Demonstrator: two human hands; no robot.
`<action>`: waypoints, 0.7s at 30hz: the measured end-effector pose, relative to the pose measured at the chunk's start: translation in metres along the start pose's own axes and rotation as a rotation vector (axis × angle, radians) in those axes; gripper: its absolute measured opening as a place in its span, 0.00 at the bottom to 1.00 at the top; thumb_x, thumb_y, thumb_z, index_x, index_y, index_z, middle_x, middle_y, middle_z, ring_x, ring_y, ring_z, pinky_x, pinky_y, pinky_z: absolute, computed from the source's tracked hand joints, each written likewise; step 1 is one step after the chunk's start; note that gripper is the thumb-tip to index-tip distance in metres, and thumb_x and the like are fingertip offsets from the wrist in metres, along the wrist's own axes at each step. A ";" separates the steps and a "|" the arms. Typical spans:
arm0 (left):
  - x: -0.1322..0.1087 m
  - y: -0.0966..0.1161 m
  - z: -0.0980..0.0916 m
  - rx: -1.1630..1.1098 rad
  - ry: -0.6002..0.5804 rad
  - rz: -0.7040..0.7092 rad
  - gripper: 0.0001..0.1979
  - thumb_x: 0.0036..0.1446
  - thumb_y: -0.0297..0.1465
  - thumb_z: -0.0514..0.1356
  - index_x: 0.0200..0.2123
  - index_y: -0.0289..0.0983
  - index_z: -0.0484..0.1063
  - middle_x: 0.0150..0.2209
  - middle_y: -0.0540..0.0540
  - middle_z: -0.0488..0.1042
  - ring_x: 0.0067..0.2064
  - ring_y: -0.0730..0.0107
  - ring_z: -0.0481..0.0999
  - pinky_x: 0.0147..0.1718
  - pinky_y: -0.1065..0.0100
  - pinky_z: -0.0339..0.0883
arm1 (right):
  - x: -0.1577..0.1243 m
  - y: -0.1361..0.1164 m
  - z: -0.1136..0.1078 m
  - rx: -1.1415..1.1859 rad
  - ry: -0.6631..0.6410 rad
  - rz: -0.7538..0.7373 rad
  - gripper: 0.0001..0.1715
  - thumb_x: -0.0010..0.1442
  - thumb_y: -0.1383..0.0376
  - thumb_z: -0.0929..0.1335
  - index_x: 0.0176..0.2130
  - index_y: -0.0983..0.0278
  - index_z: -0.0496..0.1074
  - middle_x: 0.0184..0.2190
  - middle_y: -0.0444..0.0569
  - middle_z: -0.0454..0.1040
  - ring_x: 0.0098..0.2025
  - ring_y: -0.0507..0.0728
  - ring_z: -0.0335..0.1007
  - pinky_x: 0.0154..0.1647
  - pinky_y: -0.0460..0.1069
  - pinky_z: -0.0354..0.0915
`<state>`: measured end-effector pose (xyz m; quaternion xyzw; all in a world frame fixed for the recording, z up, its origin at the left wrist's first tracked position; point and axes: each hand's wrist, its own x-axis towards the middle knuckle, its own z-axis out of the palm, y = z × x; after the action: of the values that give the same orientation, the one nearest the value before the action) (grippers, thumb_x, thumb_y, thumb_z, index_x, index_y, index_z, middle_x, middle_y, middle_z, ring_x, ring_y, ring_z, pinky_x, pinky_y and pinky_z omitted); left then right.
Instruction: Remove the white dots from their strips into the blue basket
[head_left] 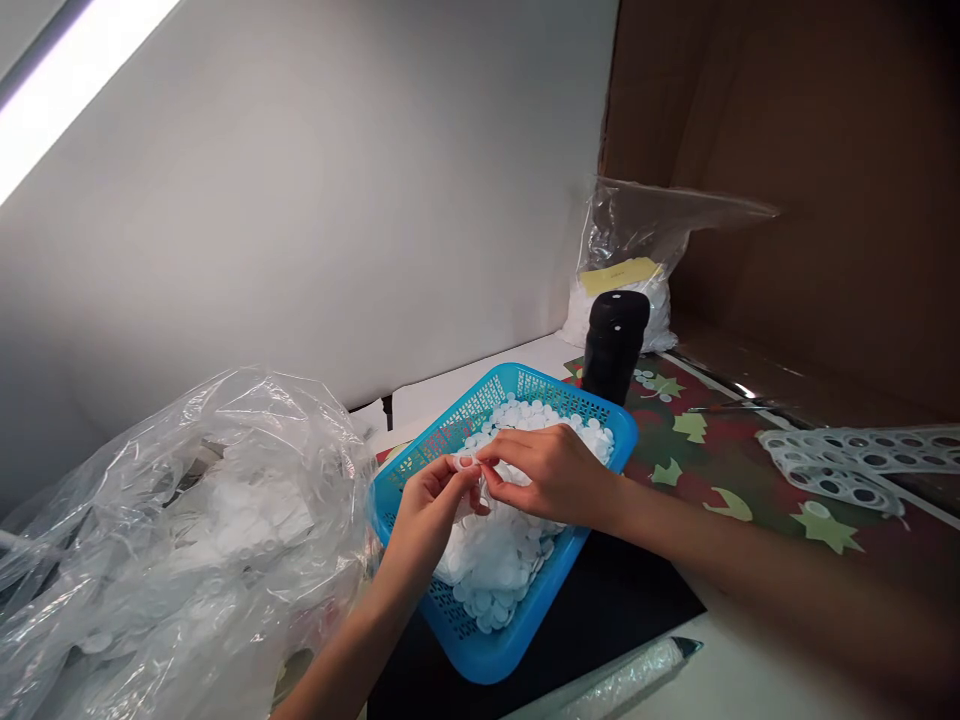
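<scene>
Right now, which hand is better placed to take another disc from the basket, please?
Probably the right hand: it sits over the discs, while the left hand pinches a disc by the basket rim.

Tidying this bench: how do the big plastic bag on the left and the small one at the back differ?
The big clear plastic bag sprawls loosely beside the blue basket, while the small clear bag stands upright by the cardboard wall. The small bag shows a yellow label; the big bag shows none. Both hold white contents.
</scene>
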<state>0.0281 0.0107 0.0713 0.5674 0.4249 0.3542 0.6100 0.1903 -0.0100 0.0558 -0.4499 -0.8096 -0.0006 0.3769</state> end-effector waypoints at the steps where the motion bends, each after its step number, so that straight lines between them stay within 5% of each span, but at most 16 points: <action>1: 0.000 0.000 0.000 0.007 0.000 -0.002 0.09 0.50 0.33 0.61 0.24 0.34 0.67 0.20 0.53 0.67 0.24 0.77 0.68 0.26 0.75 0.61 | 0.000 0.000 0.000 -0.008 -0.001 0.006 0.07 0.58 0.67 0.63 0.33 0.64 0.71 0.29 0.45 0.76 0.30 0.53 0.71 0.28 0.46 0.57; 11: 0.003 -0.003 0.001 -0.052 0.071 -0.051 0.09 0.48 0.31 0.58 0.20 0.35 0.63 0.16 0.56 0.60 0.19 0.78 0.64 0.20 0.76 0.61 | 0.007 0.007 -0.002 0.224 0.135 0.294 0.05 0.53 0.70 0.67 0.27 0.63 0.66 0.25 0.40 0.72 0.23 0.48 0.63 0.27 0.44 0.57; 21: 0.003 -0.010 -0.005 -0.165 0.023 -0.018 0.08 0.52 0.29 0.53 0.21 0.36 0.59 0.19 0.56 0.54 0.19 0.81 0.54 0.17 0.77 0.53 | 0.012 0.026 -0.002 0.451 0.321 0.448 0.05 0.58 0.65 0.64 0.30 0.63 0.63 0.26 0.42 0.67 0.27 0.50 0.63 0.25 0.44 0.60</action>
<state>0.0238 0.0140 0.0614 0.5075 0.4062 0.3888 0.6529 0.2070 0.0134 0.0559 -0.5161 -0.6010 0.1899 0.5800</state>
